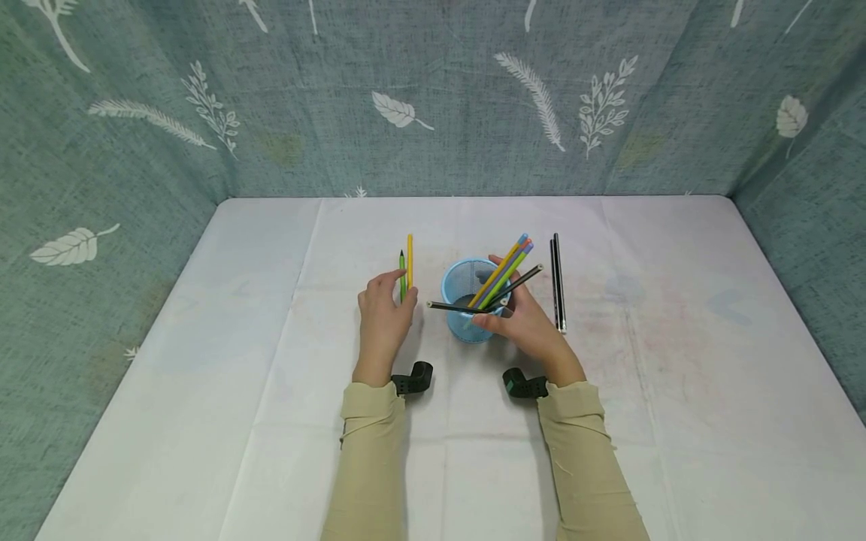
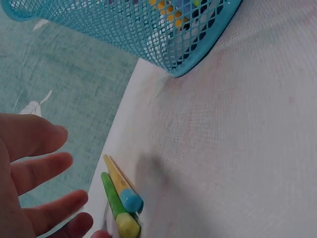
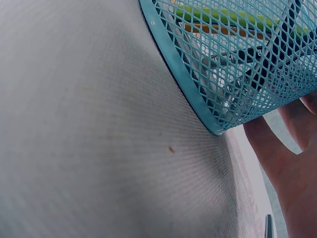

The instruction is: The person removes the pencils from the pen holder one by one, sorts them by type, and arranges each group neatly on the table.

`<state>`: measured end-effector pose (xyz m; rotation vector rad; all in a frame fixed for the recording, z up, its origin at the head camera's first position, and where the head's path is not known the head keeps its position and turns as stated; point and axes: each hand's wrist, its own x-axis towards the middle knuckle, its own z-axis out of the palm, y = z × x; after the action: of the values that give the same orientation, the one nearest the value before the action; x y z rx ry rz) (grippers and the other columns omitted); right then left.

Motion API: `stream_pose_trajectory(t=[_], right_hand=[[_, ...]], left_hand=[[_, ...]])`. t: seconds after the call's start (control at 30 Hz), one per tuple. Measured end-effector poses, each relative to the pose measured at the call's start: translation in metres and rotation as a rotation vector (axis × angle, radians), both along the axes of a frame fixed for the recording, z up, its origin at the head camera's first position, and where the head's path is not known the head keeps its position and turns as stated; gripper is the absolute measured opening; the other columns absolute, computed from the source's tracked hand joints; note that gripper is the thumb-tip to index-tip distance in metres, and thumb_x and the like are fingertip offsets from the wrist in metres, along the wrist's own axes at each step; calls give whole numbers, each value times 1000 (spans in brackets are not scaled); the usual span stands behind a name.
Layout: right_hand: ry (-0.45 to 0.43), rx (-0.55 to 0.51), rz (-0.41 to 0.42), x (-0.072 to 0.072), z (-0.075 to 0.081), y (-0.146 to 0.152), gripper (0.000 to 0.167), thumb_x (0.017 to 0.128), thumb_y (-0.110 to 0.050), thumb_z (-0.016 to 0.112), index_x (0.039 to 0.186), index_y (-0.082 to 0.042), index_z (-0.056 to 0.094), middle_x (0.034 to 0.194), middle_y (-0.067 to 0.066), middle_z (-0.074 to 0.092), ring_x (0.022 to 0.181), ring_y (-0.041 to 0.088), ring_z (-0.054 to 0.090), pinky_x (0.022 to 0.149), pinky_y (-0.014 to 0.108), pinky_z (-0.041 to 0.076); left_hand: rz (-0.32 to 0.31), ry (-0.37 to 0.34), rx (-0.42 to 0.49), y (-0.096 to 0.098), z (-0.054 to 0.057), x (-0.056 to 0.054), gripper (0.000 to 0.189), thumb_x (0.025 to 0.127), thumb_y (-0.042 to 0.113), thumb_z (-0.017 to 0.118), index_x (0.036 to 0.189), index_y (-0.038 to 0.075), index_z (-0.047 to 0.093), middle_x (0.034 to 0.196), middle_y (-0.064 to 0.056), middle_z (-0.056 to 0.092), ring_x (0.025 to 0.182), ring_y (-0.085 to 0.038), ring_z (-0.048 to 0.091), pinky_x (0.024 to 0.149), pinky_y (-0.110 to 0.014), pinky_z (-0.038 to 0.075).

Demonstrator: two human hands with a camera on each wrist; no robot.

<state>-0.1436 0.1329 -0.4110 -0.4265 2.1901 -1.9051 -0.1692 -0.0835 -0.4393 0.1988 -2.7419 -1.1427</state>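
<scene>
A light-blue mesh pencil cup (image 1: 467, 332) stands upright on the table. My right hand (image 1: 531, 324) grips it from the right, thumb on the near side and fingers round the back. Yellow, purple and green pencils (image 1: 504, 282) lean out of it, along with black pencils (image 1: 455, 306) tilted low over the rim. To the left, my left hand (image 1: 386, 319) reaches beside a green pencil (image 1: 402, 278) and a yellow pencil (image 1: 410, 255) lying side by side. In the left wrist view its fingers are spread, apart from both pencils, with nothing held.
Two black pencils (image 1: 557, 282) lie together on the white-covered table (image 1: 676, 361), right of my right hand. Green leaf-patterned cloth (image 1: 446, 150) hangs behind the table and at both sides. Each wrist wears a black camera mount (image 1: 414, 378).
</scene>
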Motion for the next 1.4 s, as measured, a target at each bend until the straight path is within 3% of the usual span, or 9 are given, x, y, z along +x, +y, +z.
stream_pose_trajectory(t=[0.33, 0.6, 0.9, 1.13, 1.4], right_hand=[[-13, 4, 3, 0, 2, -1, 82, 77, -28, 69, 140, -34, 17, 136, 18, 30, 113, 35, 43, 89, 49, 37], [-28, 10, -2, 0, 2, -1, 81, 78, -22, 68, 140, -35, 17, 136, 18, 29, 116, 36, 41, 90, 50, 37], [-26, 17, -18, 1, 1, -1, 81, 77, -21, 68, 140, -32, 18, 135, 18, 31, 114, 36, 42, 91, 50, 35], [-19, 12, -27, 0, 0, -1, 81, 76, -24, 70, 140, -33, 19, 134, 18, 32, 115, 35, 41, 94, 53, 31], [-23, 17, -26, 0, 2, -1, 82, 77, -19, 68, 141, -30, 18, 133, 19, 33, 115, 35, 42, 94, 52, 32]], left_hand=[[40, 215, 143, 5, 8, 1, 33, 87, 21, 53, 120, 14, 53, 118, -5, 49, 103, -23, 42, 78, -35, 38], [-54, 287, 226, 7, 16, 3, 26, 90, 24, 50, 114, 18, 58, 105, 7, 57, 93, -8, 53, 71, -27, 44], [-181, 274, 231, 12, 20, 6, 22, 90, 23, 49, 109, 20, 60, 100, 10, 61, 87, -5, 54, 69, -27, 45], [-206, 256, 275, 15, 24, 7, 23, 91, 30, 48, 110, 22, 60, 100, 11, 61, 88, -5, 55, 70, -29, 46], [-234, 238, 351, 21, 33, 9, 25, 91, 33, 48, 111, 24, 60, 103, 8, 61, 91, -9, 55, 68, -39, 46]])
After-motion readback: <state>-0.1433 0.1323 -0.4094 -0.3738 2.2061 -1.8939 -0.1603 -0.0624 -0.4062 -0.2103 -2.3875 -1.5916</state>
